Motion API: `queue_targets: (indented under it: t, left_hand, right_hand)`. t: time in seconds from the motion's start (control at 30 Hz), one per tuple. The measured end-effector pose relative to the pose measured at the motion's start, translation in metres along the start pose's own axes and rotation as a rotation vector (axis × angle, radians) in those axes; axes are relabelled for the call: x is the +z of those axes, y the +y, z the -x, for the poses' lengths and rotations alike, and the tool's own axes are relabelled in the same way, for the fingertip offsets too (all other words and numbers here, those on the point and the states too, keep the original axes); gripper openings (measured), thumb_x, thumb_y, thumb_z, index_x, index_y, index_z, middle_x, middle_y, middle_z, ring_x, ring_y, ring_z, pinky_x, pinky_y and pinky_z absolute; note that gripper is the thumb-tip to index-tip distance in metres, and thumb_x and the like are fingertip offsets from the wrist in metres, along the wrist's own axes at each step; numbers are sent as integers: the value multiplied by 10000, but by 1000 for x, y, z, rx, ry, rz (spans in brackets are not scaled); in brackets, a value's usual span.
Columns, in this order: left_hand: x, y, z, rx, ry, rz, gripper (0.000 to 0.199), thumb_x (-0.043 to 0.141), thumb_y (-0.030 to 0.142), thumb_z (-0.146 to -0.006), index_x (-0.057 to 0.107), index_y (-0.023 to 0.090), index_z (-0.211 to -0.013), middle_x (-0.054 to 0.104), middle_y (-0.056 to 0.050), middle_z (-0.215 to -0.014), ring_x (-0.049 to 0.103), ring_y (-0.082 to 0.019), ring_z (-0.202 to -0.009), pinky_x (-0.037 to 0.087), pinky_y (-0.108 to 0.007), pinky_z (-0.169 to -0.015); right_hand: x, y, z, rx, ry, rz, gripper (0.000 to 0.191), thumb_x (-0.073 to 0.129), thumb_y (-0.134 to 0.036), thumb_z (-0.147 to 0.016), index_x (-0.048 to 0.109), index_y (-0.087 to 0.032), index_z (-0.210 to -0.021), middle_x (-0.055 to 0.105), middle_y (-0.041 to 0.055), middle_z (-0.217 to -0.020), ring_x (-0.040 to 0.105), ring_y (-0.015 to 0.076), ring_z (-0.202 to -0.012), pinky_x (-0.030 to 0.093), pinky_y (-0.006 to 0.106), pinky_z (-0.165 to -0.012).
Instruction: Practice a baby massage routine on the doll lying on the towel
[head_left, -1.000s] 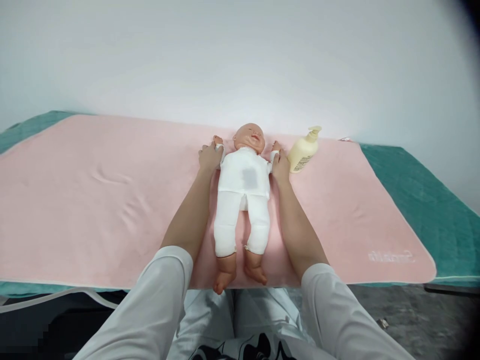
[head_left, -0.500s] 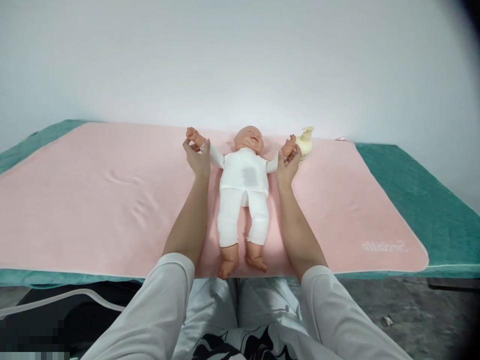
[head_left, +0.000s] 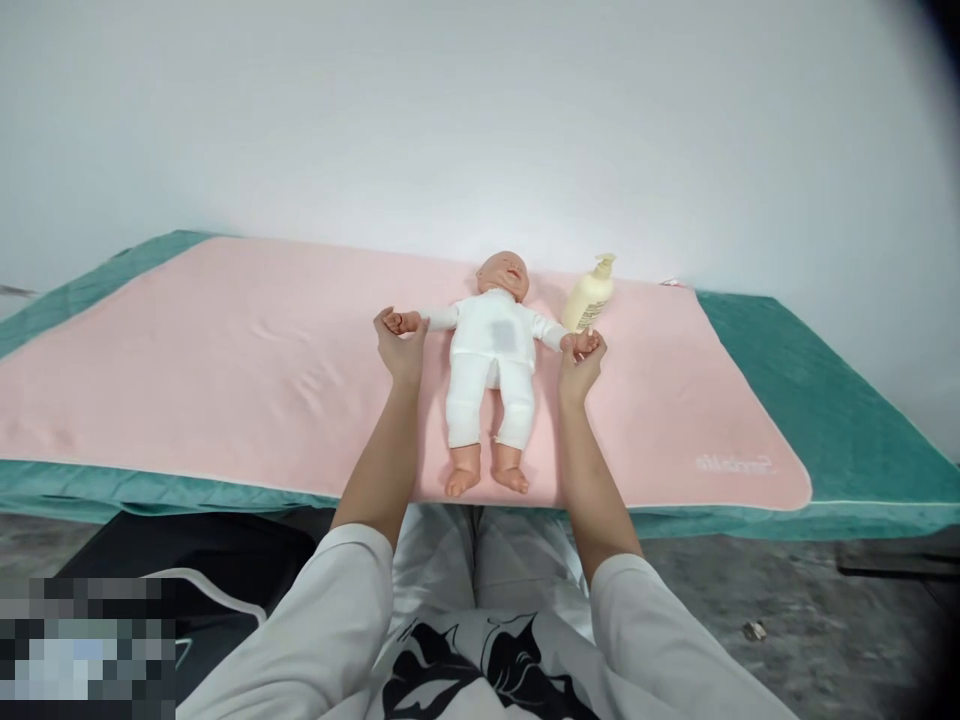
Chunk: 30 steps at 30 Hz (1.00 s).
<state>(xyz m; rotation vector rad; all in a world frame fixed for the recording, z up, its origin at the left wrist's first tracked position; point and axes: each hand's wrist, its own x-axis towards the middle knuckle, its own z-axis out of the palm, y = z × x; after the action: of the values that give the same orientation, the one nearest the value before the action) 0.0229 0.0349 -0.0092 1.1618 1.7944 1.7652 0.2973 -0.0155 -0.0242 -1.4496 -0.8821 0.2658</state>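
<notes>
A baby doll (head_left: pixel 491 335) with a white cloth body lies on its back on the pink mat (head_left: pixel 660 410), head toward the wall and bare feet near the front edge. Its arms are stretched out sideways. My left hand (head_left: pixel 403 348) is closed around the doll's hand and wrist on the left. On the other side, my right hand (head_left: pixel 581 368) grips the doll's other hand, thumb on top. Just behind my right hand stands a pale yellow pump bottle (head_left: pixel 589 298), tilted in view, its lower end partly covered by the doll's hand.
Under the mat is a green cover (head_left: pixel 817 390) showing along the table's sides and front edge. A pale wall (head_left: pixel 480 120) rises directly behind. Below the table at left sits a dark object (head_left: pixel 202 550) with a light curved strip; a small scrap (head_left: pixel 754 631) lies on the floor at right.
Both doll arms have come down from raised beside the head to straight out sideways, my hands moving with them. More of the bottle shows. The view has shifted slightly.
</notes>
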Motion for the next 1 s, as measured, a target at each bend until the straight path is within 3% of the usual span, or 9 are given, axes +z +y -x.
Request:
queue_targets:
  t: [0.2,0.37,0.5,0.6,0.7,0.83,1.0]
  left_hand:
    - [-10,-16,6,-42,-28,-12,445,794,261,-709,519,215,-1056,645,-54,-1101,652,-138,-1014,517,-255,-897]
    - [-23,-20,10,-141,-107,32,519,778,211,-723,491,210,-1155,637,-73,-1105,677,-152,-949,562,-265,-809]
    - [-29,-21,9,-160,-91,103,435,769,208,-770,504,203,-1114,631,-85,-1099,673,-163,-987,563,-255,-810]
    - [-28,-24,6,-188,-75,248,244,700,235,-855,522,186,-1014,620,-77,-1067,672,-130,-860,570,-251,-750]
    - [-23,-26,1,-248,-76,406,99,610,213,-922,531,159,-947,596,-41,-951,630,-79,-678,570,-234,-658]
    - [-17,-28,-10,-312,-40,549,105,626,182,-913,531,151,-878,584,-1,-858,618,-58,-663,576,-214,-683]
    - [-8,-27,-28,-418,-19,674,146,596,203,-940,506,167,-830,569,38,-703,589,-56,-573,556,-202,-646]
  right_hand:
    - [-19,7,11,141,-44,97,432,605,-453,-834,542,-159,-1144,684,121,-1118,666,221,-1005,517,384,-950]
    - [-24,10,14,156,-44,134,313,458,-455,-931,572,-182,-1035,709,106,-1040,683,212,-944,530,337,-858]
    - [-23,18,13,159,-74,39,370,405,-516,-958,554,-181,-1014,700,67,-943,660,144,-658,533,282,-678]
    - [-23,24,9,183,-95,-54,388,453,-556,-937,543,-185,-1008,672,36,-922,612,101,-570,525,253,-604]
    - [-22,27,0,224,-62,-204,364,523,-535,-905,541,-190,-1020,639,32,-965,625,96,-655,542,231,-584]
    - [-18,30,-16,311,20,-311,283,555,-460,-894,528,-197,-995,605,27,-965,614,89,-680,539,211,-547]
    - [-17,31,-37,367,-43,-349,151,477,-287,-936,513,-216,-1064,585,6,-980,584,48,-559,491,181,-480]
